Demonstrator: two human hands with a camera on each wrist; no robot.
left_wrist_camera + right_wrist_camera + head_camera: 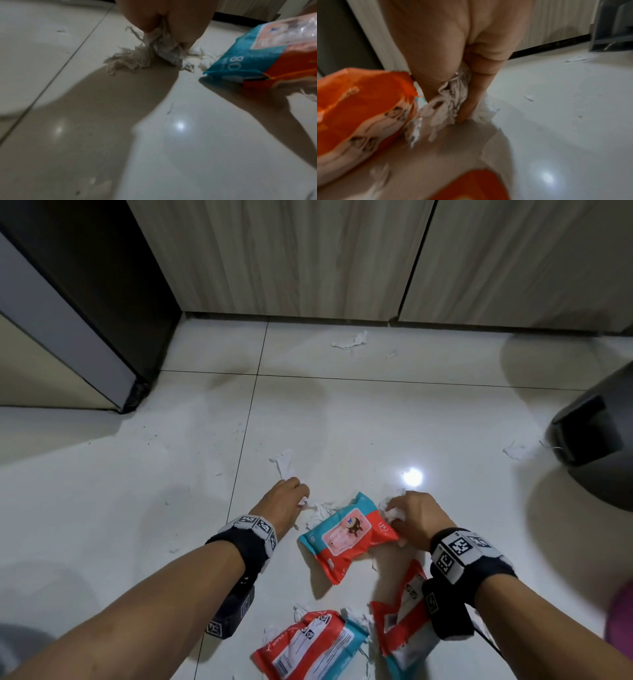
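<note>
In the head view, the wipes pack [349, 537] lies flat on the glossy tiled floor [376, 422] between our left hand [284, 501] and right hand [416, 518]. Its long axis slants from near left to far right. Wood-grain cabinet doors [308, 258] stand beyond.

At the left wrist, our left hand pinches a shredded tissue wad [164, 46] against the floor.

At the right wrist, our right hand clutches a second tissue wad [450, 106] beside the pack's red end.

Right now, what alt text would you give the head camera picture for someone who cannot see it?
Two hands gather torn white tissue off a tiled floor: the left hand pinches shreds, the right hand grips a wad, either side of a red-and-teal wipes pack. Two similar packs lie nearer.
</note>
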